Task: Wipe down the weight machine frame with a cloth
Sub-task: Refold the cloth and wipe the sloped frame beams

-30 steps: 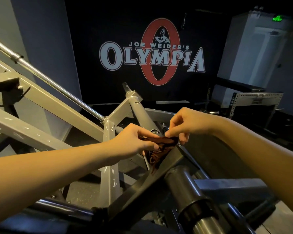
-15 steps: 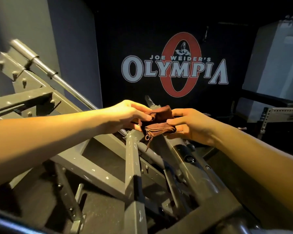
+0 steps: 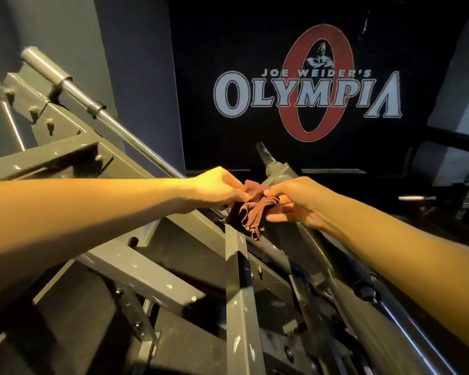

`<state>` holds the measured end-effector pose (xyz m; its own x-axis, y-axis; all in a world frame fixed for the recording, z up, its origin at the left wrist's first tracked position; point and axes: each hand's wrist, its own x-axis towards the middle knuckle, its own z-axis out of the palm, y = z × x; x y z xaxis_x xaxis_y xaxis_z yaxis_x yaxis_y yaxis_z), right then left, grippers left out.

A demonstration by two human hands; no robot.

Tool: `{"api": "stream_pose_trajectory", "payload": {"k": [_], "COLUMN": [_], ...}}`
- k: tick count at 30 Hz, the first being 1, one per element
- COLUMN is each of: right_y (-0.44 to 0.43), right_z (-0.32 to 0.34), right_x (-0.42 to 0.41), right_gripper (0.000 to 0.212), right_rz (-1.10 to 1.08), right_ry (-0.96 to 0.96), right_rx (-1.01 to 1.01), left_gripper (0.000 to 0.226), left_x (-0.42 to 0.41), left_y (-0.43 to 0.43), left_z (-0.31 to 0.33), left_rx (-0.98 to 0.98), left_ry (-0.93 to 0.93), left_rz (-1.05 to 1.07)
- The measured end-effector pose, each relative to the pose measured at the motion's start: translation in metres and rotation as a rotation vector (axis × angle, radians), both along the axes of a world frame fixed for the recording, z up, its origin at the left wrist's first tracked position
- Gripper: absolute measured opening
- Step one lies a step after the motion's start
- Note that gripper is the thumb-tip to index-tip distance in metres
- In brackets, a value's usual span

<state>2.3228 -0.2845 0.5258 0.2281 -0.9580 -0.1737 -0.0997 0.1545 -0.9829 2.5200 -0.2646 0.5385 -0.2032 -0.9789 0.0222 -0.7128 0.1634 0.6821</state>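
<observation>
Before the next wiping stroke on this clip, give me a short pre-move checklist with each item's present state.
1. Brown bunched cloth in hand: ok, both hands hold it.
2. Left hand grip: ok, fingers curled onto the cloth.
3. Right hand grip: ok, thumb and fingers pinch it.
4. Cloth touching the grey metal machine frame: cannot tell; its tail hangs at the bars.
5. Cloth folded into a flat pad: not ok, bunched.
6. Frame already clean: cannot tell, light specks show.

Single head-worn wide-angle view, looking forward and slightly down along both outstretched forearms. The left hand (image 3: 217, 193) and right hand (image 3: 295, 204) meet near frame centre, at arm's length. Beyond them the wall logo (image 3: 309, 90) faces the camera.
</observation>
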Motion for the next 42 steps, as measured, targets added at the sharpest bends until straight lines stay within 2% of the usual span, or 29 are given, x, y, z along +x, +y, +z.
{"api": "stream_pose_trajectory", "payload": {"k": [3,5,9,12,14,17,18,21,24,26,30,32,36,39,42], "right_y": [-0.015,-0.024,-0.037,-0.045,-0.05,-0.064,-0.068,-0.076,-0.081,-0.089,-0.11,-0.12,-0.139,-0.139,-0.138], "right_z": [-0.009,-0.018,-0.032,-0.034,-0.035,-0.043,-0.045,-0.057,-0.063,-0.067,-0.084,-0.093,-0.116,-0.134,-0.147], "right_x": [0.014,0.025,0.044,0.05,0.052,0.054,0.054,0.059,0.063,0.065,0.066,0.065,0.062,0.065,0.071], "right_gripper": [0.021,0.027,0.032,0.032,0.027,0.008,0.009,0.03,0.028,0.029,0.022,0.017,0.009,0.015,0.033], "right_rz": [0.033,0.08,0.108,0.178,0.206,0.133,0.17,0.348,0.402,0.4,0.326,0.306,0.306,0.355,0.452], "right_ry": [-0.078,-0.07,0.043,0.11,0.14,0.238,0.257,0.258,0.25,0.328,0.424,0.452,0.779,0.944,0.973], "right_rx": [0.058,0.027,-0.109,-0.178,-0.211,-0.222,-0.163,0.013,0.013,-0.01,-0.035,-0.054,-0.158,-0.14,-0.036], "left_gripper": [0.011,0.01,0.029,0.04,0.03,0.017,0.016,0.02,0.021,0.021,0.016,0.011,0.016,0.019,0.017], "left_x": [0.01,0.017,0.031,0.041,0.049,0.056,0.058,0.059,0.054,0.053,0.055,0.061,0.076,0.071,0.058], "left_y": [-0.007,-0.012,-0.025,-0.034,-0.041,-0.051,-0.054,-0.064,-0.075,-0.083,-0.096,-0.107,-0.126,-0.134,-0.142], "left_z": [-0.021,-0.035,-0.051,-0.056,-0.058,-0.055,-0.054,-0.052,-0.057,-0.065,-0.083,-0.092,-0.119,-0.15,-0.185], "left_rx": [-0.045,0.014,0.17,0.159,0.128,0.15,0.162,0.197,0.142,0.15,0.216,0.143,0.017,-0.037,-0.141], "left_ry": [0.108,0.231,0.5,0.395,0.348,0.425,0.46,0.562,0.493,0.487,0.405,0.343,0.181,0.016,0.031], "left_rz": [0.124,0.178,0.208,0.206,0.247,0.231,0.22,0.227,0.333,0.377,0.211,0.281,0.481,0.541,0.55]}}
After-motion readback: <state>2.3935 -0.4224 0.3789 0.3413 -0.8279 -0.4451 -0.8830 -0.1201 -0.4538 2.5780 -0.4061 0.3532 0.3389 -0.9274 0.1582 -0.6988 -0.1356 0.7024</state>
